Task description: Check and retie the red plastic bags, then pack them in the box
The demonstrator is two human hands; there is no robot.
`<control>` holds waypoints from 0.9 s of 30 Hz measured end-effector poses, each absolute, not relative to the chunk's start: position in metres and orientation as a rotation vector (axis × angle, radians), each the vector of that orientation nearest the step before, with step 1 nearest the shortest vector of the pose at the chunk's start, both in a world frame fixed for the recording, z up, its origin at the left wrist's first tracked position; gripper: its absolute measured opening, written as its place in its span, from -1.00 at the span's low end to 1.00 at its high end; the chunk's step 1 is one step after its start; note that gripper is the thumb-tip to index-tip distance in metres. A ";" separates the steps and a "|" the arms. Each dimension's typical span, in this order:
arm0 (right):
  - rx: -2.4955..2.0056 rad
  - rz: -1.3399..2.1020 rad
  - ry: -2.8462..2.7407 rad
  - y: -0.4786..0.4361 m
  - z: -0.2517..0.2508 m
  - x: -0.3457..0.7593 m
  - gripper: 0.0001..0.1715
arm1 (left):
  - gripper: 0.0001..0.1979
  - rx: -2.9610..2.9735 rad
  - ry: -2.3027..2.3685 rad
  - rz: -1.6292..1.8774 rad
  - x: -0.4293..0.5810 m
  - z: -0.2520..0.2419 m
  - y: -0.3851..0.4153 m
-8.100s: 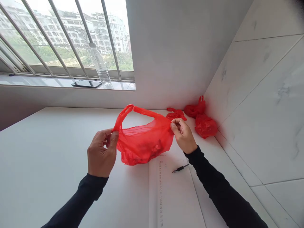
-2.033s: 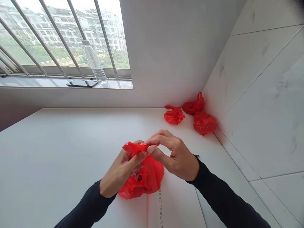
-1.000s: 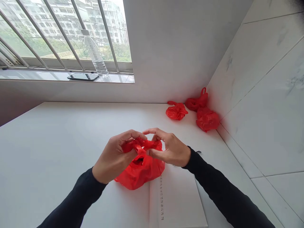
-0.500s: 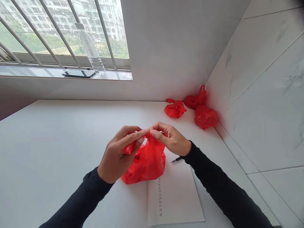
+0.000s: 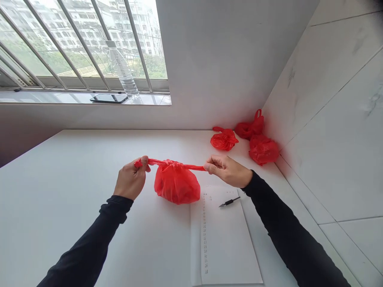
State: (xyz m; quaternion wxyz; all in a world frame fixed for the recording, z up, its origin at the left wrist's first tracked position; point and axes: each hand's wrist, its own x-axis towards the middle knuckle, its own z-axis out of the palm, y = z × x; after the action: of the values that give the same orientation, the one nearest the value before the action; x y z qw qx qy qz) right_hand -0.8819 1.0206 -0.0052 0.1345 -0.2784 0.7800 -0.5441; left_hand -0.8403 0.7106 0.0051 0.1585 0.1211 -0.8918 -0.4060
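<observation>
A filled red plastic bag hangs or rests in front of me, its neck gathered and its two handles stretched out sideways. My left hand is closed on the left handle, with a red end poking out past the fingers. The tip of the right handle is pinched by my right hand. Between them the handles run taut and nearly level, crossing at the bunched top of the bag. What the bag contains is hidden.
An open notebook with a handwritten column of numbers lies below, a black pen on it. Several tied red bags sit in the back right corner. On the windowsill are a water bottle and a dark flat device.
My hands, which were close together at the bag's top, have moved apart to either side, pulling the handles straight. The bag's opening has drawn closed, and the pen is uncovered.
</observation>
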 end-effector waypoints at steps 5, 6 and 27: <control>-0.827 -1.577 2.233 1.009 -0.008 -0.877 -0.51 | -0.53 0.429 -2.359 -1.849 -0.836 0.009 0.718; -0.825 -1.622 2.235 1.005 -0.008 -0.875 -0.51 | -0.55 0.430 -2.287 -2.061 -0.835 0.012 0.721; -0.845 -1.679 1.708 0.946 -0.032 -0.817 -0.60 | -0.56 0.731 -2.523 -1.997 -0.833 0.008 0.708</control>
State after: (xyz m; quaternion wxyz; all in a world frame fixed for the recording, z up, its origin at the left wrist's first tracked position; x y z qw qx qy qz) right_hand -0.8172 0.9458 -0.0322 0.2964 -0.3178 0.6424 -0.6312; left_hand -0.8326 0.7082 0.0076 -0.0789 0.2208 -0.7622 -0.6034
